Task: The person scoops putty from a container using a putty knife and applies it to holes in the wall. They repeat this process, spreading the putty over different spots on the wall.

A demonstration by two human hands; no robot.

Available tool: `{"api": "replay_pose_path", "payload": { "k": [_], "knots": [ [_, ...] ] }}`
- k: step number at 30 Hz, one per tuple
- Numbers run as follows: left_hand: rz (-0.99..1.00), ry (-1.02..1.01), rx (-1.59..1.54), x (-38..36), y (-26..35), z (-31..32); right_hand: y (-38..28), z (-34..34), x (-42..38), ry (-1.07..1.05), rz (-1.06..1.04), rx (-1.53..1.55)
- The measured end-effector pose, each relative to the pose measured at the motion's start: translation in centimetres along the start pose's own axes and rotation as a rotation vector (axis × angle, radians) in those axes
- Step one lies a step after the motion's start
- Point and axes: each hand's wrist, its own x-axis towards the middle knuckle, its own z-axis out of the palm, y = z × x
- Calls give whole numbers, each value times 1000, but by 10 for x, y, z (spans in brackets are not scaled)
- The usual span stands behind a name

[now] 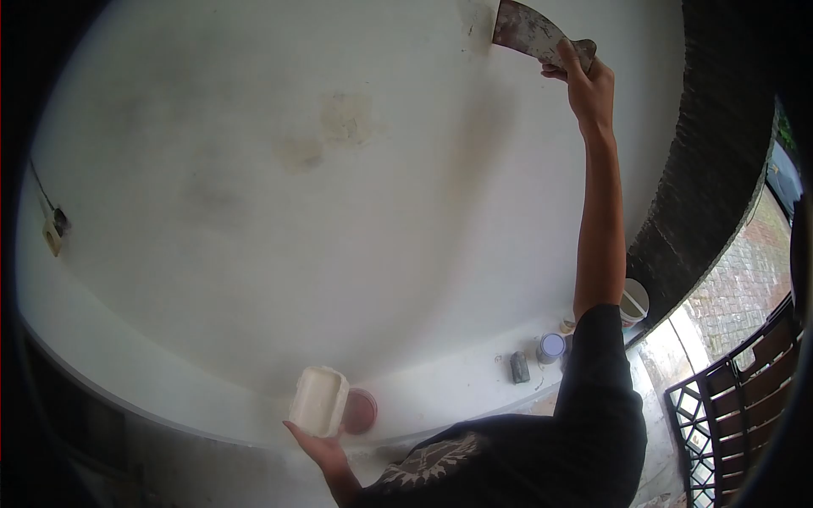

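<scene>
My right hand (586,80) is raised high and grips the handle of a wide putty knife (527,30). Its stained blade lies against the white wall (254,212) near the top, beside a patch of fresh filler (477,21). My left hand (318,447) is held low with the palm up and carries a white block-shaped tub (319,401). A reddish round lid or disc (361,411) shows just behind the tub; whether the hand holds it too I cannot tell.
Brownish stains (343,118) mark the wall. A socket with a cable (54,230) hangs at far left. On the floor by the wall stand a white bucket (633,300), a small can (550,347) and a dark block (519,367). A dark metal gate (728,398) is at right.
</scene>
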Motion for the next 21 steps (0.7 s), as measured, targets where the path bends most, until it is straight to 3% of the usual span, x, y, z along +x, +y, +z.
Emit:
{"api": "replay_pose_path", "payload": {
  "k": [3,5,6,9,11,14,19,21],
  "knots": [
    [-2,-20,12,7,-4,-4,-29,-3,-5,-16,-64,66],
    [5,-38,23,9,-4,-5,-49,6,-9,40,-433,-423],
    [4,-43,25,8,-4,-3,-57,18,-11,85,-595,-439],
    [-2,-38,23,8,-5,-3,-59,43,-6,49,-793,-349],
    [-7,-26,13,11,-7,-2,-27,57,-15,-145,-704,-544],
    [-7,-7,13,7,-7,1,-4,62,-46,-196,-823,-656],
    [-29,-36,11,-3,2,15,-18,31,-68,-295,-848,-726],
    [-13,-76,2,1,1,15,-49,13,-54,-381,-684,-634]
  ]
}}
